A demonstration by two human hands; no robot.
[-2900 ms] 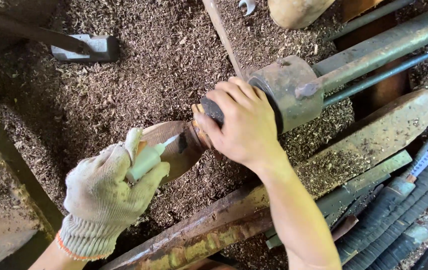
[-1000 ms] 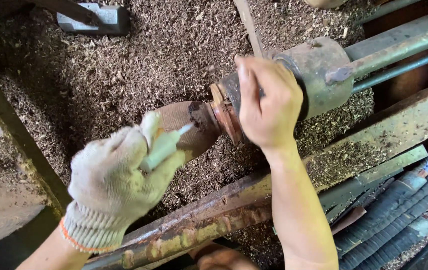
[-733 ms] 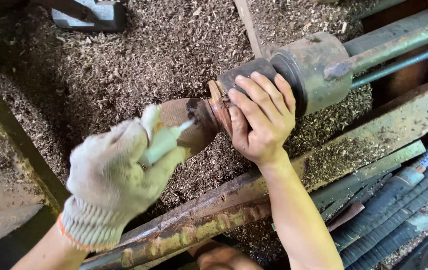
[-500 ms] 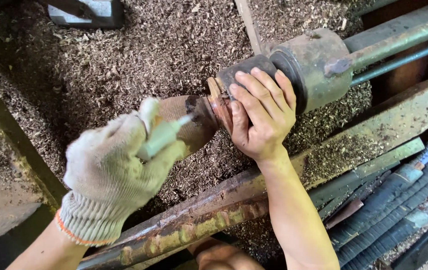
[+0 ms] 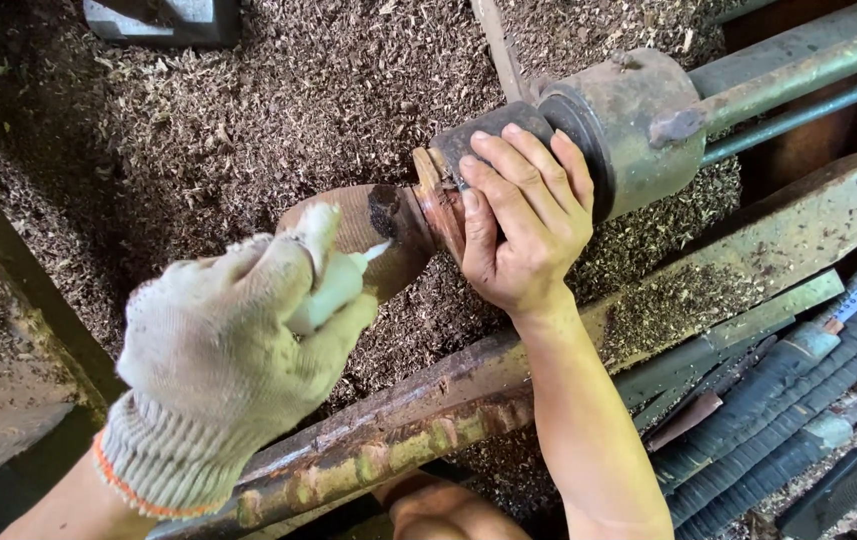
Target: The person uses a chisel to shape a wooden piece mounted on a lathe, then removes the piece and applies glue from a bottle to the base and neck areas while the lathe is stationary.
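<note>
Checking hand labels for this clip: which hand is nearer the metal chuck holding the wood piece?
Right. The bare right hand lies on the dark metal chuck, fingers over it. The gloved left hand holds a small white tube at the wood piece, away from the chuck.

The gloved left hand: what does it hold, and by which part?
The left hand holds a small white squeeze bottle by its body, its tip pointing at the wooden piece on the lathe.

We see the wood piece left of the chuck. Our right hand lies on the chuck. Our left hand sits left of it, below the wood. The rail runs below the chuck.
</note>
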